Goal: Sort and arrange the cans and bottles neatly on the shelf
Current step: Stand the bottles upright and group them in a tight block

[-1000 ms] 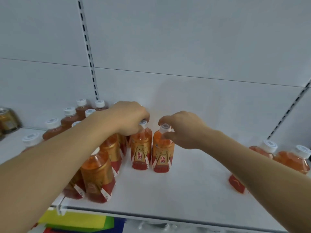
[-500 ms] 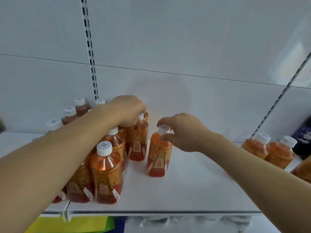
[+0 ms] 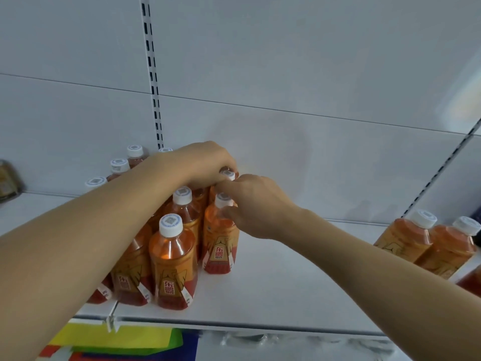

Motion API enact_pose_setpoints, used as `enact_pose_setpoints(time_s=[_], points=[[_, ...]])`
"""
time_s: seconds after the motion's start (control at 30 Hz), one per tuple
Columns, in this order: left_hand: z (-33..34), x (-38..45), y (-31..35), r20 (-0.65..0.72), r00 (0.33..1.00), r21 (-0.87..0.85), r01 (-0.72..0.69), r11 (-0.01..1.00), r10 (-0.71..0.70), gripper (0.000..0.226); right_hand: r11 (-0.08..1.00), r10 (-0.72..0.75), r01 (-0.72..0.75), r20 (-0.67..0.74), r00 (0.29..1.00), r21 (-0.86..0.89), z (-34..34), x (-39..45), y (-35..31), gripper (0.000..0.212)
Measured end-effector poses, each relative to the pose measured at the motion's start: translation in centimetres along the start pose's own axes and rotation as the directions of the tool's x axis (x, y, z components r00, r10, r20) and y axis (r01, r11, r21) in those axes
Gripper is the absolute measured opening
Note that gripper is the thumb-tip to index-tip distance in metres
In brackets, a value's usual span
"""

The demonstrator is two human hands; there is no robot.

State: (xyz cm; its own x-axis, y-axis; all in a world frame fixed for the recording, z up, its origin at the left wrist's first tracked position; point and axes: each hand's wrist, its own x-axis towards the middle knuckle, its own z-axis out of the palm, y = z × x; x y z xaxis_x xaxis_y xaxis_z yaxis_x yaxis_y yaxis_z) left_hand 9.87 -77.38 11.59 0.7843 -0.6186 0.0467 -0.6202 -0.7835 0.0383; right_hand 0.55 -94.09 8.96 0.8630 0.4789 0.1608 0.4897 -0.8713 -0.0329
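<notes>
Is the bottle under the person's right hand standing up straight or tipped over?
Upright. The bottle stands on its base on the shelf, white cap on top, label facing forward. The right hand pinches its neck.

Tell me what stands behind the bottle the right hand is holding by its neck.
Directly behind that bottle stands another orange bottle, its white cap gripped by the left hand. Only its cap and a bit of shoulder show; both hands cover the rest. The right hand hides anything further right.

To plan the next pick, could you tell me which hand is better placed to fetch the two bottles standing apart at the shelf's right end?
Probably the right hand: those two bottles stand on its side, while the left hand sits over the cluster at left.
</notes>
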Motion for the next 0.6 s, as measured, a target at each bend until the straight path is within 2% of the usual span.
enact_pose_setpoints(time_s=[0.07,0.33,0.47,0.6], points=[[0.0,0.0,-0.4,-0.01,1.0,-0.019,-0.003,1.0,0.003,0.036,1.0,0.004,-0.004,-0.024,1.0,0.017,0.2,0.2,-0.1,0.034],[0.5,0.3,-0.8,-0.009,1.0,-0.07,0.017,0.997,-0.018,0.034,0.999,-0.002,0.003,-0.028,1.0,0.044,0.4,-0.5,-0.1,0.038],[0.0,0.3,-0.7,-0.098,0.995,-0.061,0.027,0.998,-0.032,0.052,0.998,-0.038,0.034,-0.068,0.997,-0.054,0.0,-2.1,0.5,0.05],[-1.3,0.8,0.7,-0.167,0.986,0.017,-0.012,1.0,0.014,0.061,0.983,0.035,-0.047,-0.069,0.997,-0.176,-1.5,-4.6,3.5,0.061]])
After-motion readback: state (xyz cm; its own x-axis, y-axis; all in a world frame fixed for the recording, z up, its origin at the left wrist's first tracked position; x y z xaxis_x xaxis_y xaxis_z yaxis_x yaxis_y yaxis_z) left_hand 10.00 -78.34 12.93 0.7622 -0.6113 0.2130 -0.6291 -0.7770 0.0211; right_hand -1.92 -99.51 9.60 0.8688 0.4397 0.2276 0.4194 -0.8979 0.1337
